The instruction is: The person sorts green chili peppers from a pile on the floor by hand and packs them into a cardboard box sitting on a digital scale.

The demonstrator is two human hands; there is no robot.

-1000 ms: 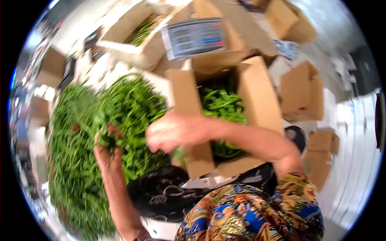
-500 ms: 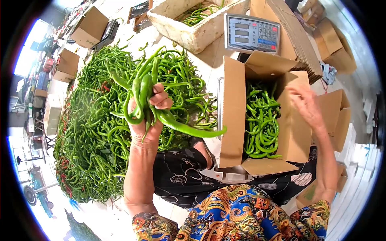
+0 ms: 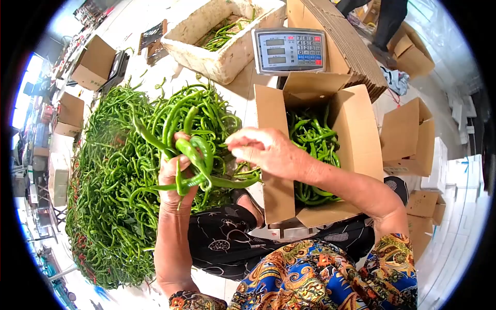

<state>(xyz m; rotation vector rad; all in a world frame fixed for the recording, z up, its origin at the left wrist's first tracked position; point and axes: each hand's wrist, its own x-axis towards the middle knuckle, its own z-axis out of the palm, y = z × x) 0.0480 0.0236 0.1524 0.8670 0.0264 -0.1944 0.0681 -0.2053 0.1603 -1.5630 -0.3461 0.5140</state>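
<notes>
My left hand (image 3: 173,173) is closed around a bunch of long green chili peppers (image 3: 199,155), held above the big heap of chili peppers (image 3: 119,206). Some of the held ones curl, and one sticks out to the right. Close to the bunch on its right side is my right hand (image 3: 263,147), its fingers loosely bent and apart from the thumb, with nothing seen in it. My right forearm crosses over an open cardboard box (image 3: 356,139). Green chili peppers (image 3: 312,137) lie inside that box, partly hidden by the arm.
Behind the box stands a scale display (image 3: 289,50) with a keypad. A white foam crate (image 3: 227,64) holds some more peppers. Flattened cardboard (image 3: 336,36) leans at the back, and further boxes (image 3: 408,137) stand to the right. Another person's leg (image 3: 390,23) shows at the top.
My right hand has swung left from the box's right side to near the held bunch. The bunch has turned in my left hand. The whole view has shifted, and a person's leg has appeared.
</notes>
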